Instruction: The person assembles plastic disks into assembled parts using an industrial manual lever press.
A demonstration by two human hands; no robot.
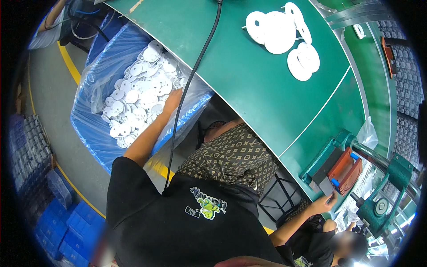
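Observation:
My left hand (pixel 172 102) reaches into a blue bin lined with clear plastic (pixel 89 122), at the edge of a heap of white round plastic discs (pixel 133 95). Its fingertips are hard to make out there. On the right, my right hand (pixel 324 204) is by the front of a green metal machine (pixel 381 205). Its fingers are pinched together close to a grey plate (pixel 327 186) and an orange block with blue pieces (pixel 344 171); whatever they hold is too small to tell.
Several white discs (pixel 280 33) lie on the green tabletop (pixel 249 84). A black cable (pixel 191 80) hangs across it, past my left forearm. Another person (pixel 311 242) sits at lower right. Blue boxes (pixel 66 229) are stacked at lower left, and a black stool (pixel 280 196) stands under the table.

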